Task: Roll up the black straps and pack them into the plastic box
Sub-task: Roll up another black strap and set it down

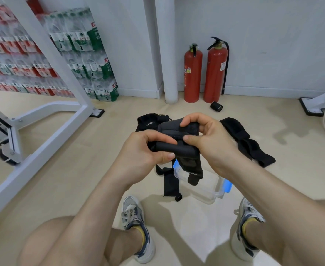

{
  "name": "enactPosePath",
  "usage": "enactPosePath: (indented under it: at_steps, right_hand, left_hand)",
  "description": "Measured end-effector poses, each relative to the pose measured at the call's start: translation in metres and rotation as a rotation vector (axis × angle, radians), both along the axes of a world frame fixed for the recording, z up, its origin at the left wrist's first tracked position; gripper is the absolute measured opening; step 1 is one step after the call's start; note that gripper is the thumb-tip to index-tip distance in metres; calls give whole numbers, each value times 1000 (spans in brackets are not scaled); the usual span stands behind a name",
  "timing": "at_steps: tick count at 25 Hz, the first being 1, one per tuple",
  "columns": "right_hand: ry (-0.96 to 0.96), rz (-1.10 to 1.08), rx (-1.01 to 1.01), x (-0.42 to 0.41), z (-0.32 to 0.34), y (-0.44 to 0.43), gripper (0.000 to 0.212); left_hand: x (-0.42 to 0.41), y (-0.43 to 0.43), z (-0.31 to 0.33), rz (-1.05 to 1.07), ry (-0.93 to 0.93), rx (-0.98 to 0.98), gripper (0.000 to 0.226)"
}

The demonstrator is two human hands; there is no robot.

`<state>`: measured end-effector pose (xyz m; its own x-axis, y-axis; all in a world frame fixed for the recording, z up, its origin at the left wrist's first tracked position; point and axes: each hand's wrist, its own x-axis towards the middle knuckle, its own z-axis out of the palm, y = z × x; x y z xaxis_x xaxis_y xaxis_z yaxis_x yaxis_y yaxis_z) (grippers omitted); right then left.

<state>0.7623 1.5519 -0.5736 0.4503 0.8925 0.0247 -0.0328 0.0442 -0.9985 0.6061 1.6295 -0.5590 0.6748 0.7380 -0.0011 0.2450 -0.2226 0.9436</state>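
Person squatted on the floor. Left hand and right hand both curled tight on a half-rolled black strap, thumbs pinching the roll. It was held up over the clear plastic box, loose end dangling. Other straps lay beside the box. One rolled strap sat near the fire extinguishers.

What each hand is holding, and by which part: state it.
Both hold one black strap. The left hand grips its rolled part; the right hand pinches the flat part above. Its loose end hangs down.
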Motion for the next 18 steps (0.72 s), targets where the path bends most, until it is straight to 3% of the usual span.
enactPosePath:
  at_steps: [3, 7, 18]
  right_hand:
    - [-35, 31, -34, 1, 1, 2, 37]
    - [9, 90, -105, 2, 2, 2, 42]
    - [105, 189, -128, -3, 2, -4, 51]
  left_hand:
    - [0, 4, -2, 44, -52, -29, 25]
    - [6, 1, -8, 152, -200, -275, 10]
    - [10, -2, -11, 258, -275, -428, 25]
